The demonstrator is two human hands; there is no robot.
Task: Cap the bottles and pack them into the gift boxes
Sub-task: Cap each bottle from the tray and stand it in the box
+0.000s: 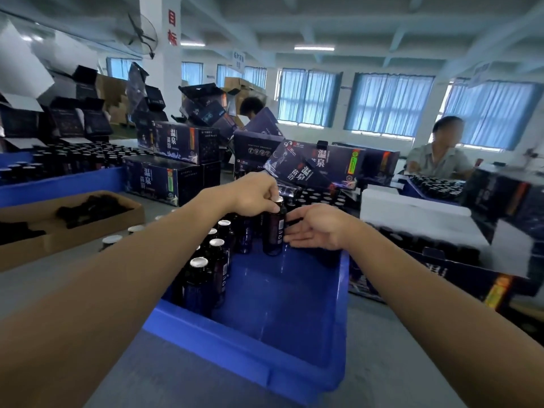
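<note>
Pinches top of bottle point(274, 231) with left hand point(253, 196) at far end of bin point(241, 353), rests open right hand point(319, 228) against bottle's side, probably steadying it for capping.

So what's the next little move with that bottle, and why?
Probably the right hand closes round the bottle to steady it: its fingers lie open beside the body, while the left hand pinches the silver top.

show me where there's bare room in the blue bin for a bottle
In the blue bin the near right floor is bare, between right wall and bottle row. The far end is crowded: left hand, right hand, held bottle.
</note>
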